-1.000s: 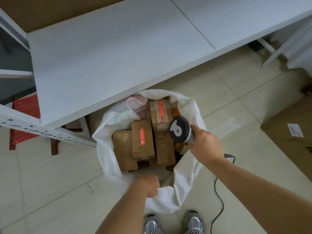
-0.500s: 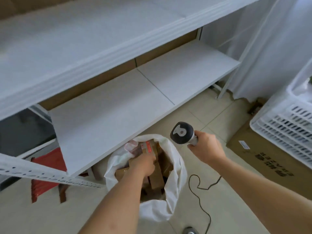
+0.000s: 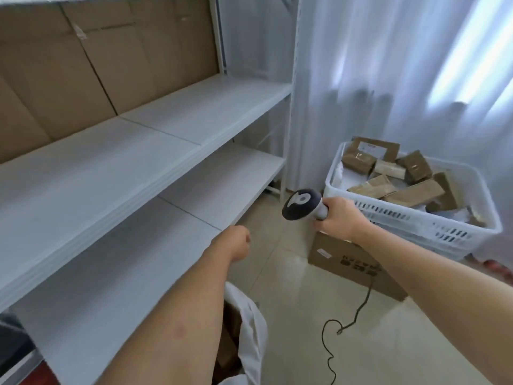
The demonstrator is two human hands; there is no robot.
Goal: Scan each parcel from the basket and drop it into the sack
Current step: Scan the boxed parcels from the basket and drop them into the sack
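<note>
A white plastic basket (image 3: 416,220) stands at the right on a cardboard box (image 3: 349,262), holding several brown taped parcels (image 3: 413,194). My right hand (image 3: 340,218) grips the handle of a black and grey barcode scanner (image 3: 301,204) just left of the basket's near corner. My left hand (image 3: 234,244) hangs in the air over the floor with its fingers curled and nothing in it. The white sack (image 3: 249,329) shows only partly at the bottom, under my left forearm, with brown parcels inside.
White shelving (image 3: 133,168) with two bare boards runs along the left, backed by brown cardboard. A white curtain (image 3: 388,65) hangs behind the basket. The scanner's black cable (image 3: 344,326) trails across the tiled floor between sack and box.
My view has swung up and right from the sack to the basket. My left hand has come out of the sack holding nothing. My right hand moved right with the scanner.
</note>
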